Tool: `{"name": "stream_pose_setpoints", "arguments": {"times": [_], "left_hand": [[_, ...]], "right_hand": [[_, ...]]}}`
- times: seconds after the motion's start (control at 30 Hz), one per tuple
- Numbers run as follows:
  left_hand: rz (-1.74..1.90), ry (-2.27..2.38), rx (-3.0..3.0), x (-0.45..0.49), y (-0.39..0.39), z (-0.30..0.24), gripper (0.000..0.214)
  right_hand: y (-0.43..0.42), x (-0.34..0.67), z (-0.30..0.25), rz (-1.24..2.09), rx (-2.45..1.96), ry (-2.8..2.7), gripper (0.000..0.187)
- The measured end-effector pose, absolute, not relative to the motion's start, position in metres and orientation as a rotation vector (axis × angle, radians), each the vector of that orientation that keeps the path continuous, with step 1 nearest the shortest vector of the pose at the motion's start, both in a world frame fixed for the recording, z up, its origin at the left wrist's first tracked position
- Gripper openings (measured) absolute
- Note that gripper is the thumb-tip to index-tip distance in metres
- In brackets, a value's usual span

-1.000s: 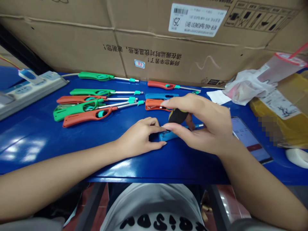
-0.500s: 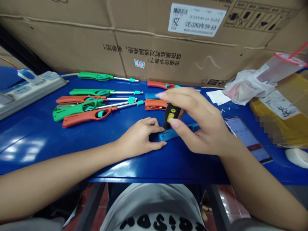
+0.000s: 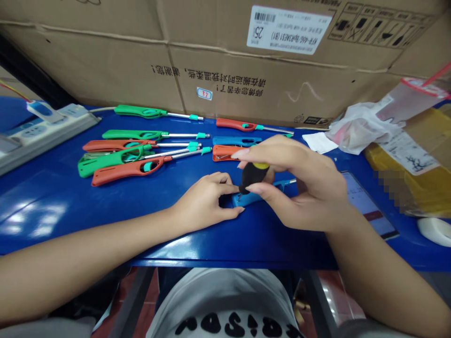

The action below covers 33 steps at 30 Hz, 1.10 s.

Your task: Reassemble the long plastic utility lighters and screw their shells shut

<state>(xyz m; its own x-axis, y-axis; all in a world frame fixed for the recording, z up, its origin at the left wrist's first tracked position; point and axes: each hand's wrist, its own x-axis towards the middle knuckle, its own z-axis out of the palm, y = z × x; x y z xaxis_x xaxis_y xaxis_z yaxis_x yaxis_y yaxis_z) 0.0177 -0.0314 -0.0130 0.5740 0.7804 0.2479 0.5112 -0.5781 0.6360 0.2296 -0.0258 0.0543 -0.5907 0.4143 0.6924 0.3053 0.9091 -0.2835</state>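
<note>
A blue long-nosed lighter (image 3: 251, 198) lies on the blue table, its metal tube pointing right. My left hand (image 3: 210, 199) is closed on its handle end, with thumb and forefinger on opposite sides. In my right hand (image 3: 306, 183) is a short screwdriver (image 3: 252, 177) with a black and yellow handle. Thumb and fingers grip this handle, which leans over the lighter. Its thin shaft comes down at the lighter's left end; the very tip is hard to make out. Behind my right fingers lie another blue lighter (image 3: 236, 141) and an orange lighter (image 3: 222, 153), partly hidden.
Several green and orange lighters, one a green lighter (image 3: 141, 111), lie to the left. A power strip (image 3: 52, 126) stands at far left, a cardboard box (image 3: 123, 65) behind. On the right are a phone (image 3: 366, 202), a white mouse (image 3: 435, 230), a plastic bag (image 3: 359, 126) and a cup (image 3: 405, 101).
My right hand has turned and shifted slightly right, and the screwdriver handle has rotated and tilts more. The left hand and the blue lighter stay in place.
</note>
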Motion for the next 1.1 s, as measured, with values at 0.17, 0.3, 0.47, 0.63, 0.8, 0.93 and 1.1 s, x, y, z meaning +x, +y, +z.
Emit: {"name": "stream_pose_setpoints", "arguments": {"times": [0.17, 0.3, 0.47, 0.63, 0.8, 0.93, 1.1], "left_hand": [[0.709, 1.064, 2.291, 0.0185, -0.0326, -0.0126, 0.025], [0.714, 1.069, 2.299, 0.0183, -0.0329, -0.0126, 0.024], [0.714, 1.064, 2.277, 0.0187, -0.0337, -0.012, 0.023], [0.68, 1.086, 2.29, 0.0191, -0.0334, -0.0121, 0.026], [0.686, 1.092, 2.26, 0.0199, -0.0342, -0.0114, 0.022], [0.695, 1.101, 2.277, 0.0202, -0.0347, -0.0111, 0.023], [0.727, 1.098, 2.319, 0.02, -0.0355, -0.0126, 0.022]], "right_hand": [[-0.0239, 0.2292, 0.0542, 0.03, -0.569, -2.226, 0.027], [-0.0248, 0.2311, 0.0577, 0.172, -0.515, -2.273, 0.028], [-0.0267, 0.2305, 0.0586, 0.055, -0.518, -2.178, 0.025], [-0.0304, 0.2313, 0.0615, 0.168, -0.547, -2.333, 0.034], [-0.0313, 0.2279, 0.06, 0.08, -0.596, -2.227, 0.023], [-0.0283, 0.2311, 0.0579, 0.069, -0.604, -2.27, 0.029], [-0.0233, 0.2362, 0.0551, 0.198, -0.559, -2.318, 0.042]]}}
